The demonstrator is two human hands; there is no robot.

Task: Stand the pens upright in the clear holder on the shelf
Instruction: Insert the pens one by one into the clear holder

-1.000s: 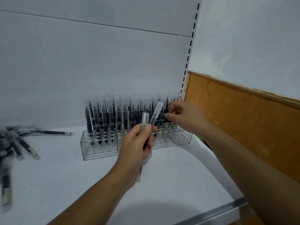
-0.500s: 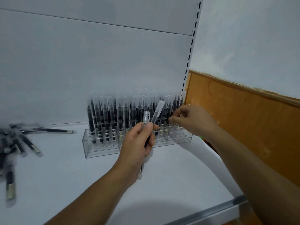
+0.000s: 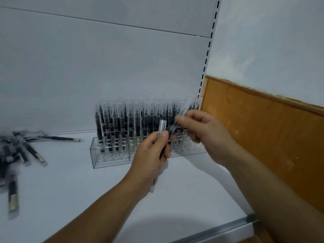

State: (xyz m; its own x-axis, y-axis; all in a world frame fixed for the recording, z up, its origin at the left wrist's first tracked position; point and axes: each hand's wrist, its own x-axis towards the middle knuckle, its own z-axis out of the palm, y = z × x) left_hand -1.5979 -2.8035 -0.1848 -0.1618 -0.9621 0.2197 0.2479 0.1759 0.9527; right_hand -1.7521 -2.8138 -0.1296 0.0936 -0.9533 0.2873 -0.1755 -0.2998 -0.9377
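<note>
The clear holder (image 3: 112, 159) stands at the back of the white shelf (image 3: 73, 190), with several black pens with clear caps (image 3: 122, 123) upright in its rear rows. My left hand (image 3: 150, 155) grips two pens in front of it: one pen (image 3: 162, 128) points straight up, a second pen (image 3: 174, 129) leans to the right. My right hand (image 3: 206, 135), blurred, pinches the leaning pen near its cap. Several loose pens (image 3: 22, 151) lie in a pile at the left of the shelf.
The shelf's white back panel rises behind the holder, ending at a slotted upright (image 3: 208, 50) on the right. A wooden panel (image 3: 263, 130) stands beyond it. A metal strip (image 3: 219, 230) lines the shelf's front edge.
My right hand has come away from the holder's right end and moved left to the leaning pen held in my left hand. My left hand stays in place.
</note>
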